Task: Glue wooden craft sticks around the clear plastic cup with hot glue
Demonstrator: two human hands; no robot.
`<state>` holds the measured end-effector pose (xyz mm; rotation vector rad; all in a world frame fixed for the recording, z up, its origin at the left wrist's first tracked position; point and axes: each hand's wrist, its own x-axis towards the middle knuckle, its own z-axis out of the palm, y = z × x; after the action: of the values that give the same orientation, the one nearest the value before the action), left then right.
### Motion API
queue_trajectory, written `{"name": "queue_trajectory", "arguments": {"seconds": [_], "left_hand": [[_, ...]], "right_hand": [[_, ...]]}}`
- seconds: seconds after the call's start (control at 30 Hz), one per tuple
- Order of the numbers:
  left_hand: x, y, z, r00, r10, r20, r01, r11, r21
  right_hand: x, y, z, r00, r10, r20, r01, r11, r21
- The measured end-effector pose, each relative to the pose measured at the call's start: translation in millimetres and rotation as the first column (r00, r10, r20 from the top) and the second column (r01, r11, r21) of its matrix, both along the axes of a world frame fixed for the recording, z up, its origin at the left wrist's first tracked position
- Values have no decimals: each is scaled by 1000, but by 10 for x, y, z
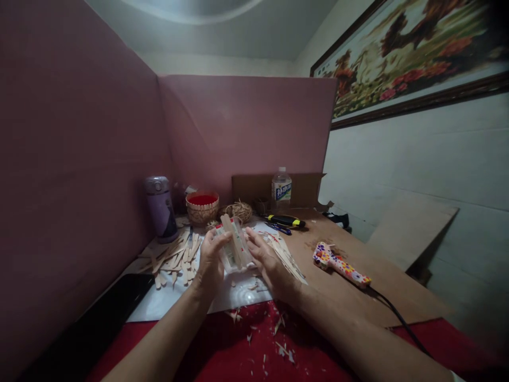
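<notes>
My left hand (212,255) is closed around the left side of a clear plastic container (229,259) with red and green print, held tilted above the white sheet. Flat wooden craft sticks (235,239) lie lengthwise against its face, under my left thumb. On the other side, my right hand (267,259) has its fingers stretched out, close along the container's right edge; whether they press on it is hard to see. Loose craft sticks (181,260) are heaped to the left of my left hand. More sticks (284,253) lie fanned out beyond my right hand.
A hot glue gun (338,263) with a flowered cover and a cord lies right on brown board. Behind stand a purple flask (161,209), a stick-edged basket with red lining (202,209), a twine bundle (240,212) and a bottle (282,191). A yellow-black utility knife (285,220) lies near pens.
</notes>
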<state>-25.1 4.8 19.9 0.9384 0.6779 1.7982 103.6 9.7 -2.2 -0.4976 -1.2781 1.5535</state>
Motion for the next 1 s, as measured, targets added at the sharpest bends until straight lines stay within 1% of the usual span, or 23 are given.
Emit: {"name": "queue_trajectory", "arguments": {"seconds": [0.1, 0.2, 0.37, 0.5, 0.67, 0.8, 0.9, 1.0], "left_hand": [[-30, 31, 0, 998, 56, 31, -56, 998, -5], [-43, 61, -5, 994, 80, 79, -78, 997, -22], [-21, 76, -11, 990, 107, 94, -106, 994, -15], [6, 68, -16, 994, 91, 65, -92, 996, 2], [8, 60, -18, 997, 70, 42, -71, 997, 12], [16, 40, -9, 997, 70, 24, -71, 997, 21], [25, 18, 1, 999, 32, 18, -33, 999, 22], [28, -4, 3, 1000, -7, -7, 7, 1000, 23]], "right_hand": [[-14, 4, -29, 998, 51, 23, -51, 999, 14], [-33, -15, -38, 995, 84, 55, -87, 994, 60], [-52, -45, -16, 995, 61, 82, -69, 992, 109], [-67, -26, -21, 997, 37, 66, -46, 990, 133], [-72, -10, -23, 995, 83, 48, -88, 988, 129], [-67, -2, -28, 996, 84, 44, -89, 988, 128], [-63, 8, -38, 995, 95, 37, -99, 987, 126], [-59, 18, -45, 995, 100, 13, -101, 982, 161]]}}
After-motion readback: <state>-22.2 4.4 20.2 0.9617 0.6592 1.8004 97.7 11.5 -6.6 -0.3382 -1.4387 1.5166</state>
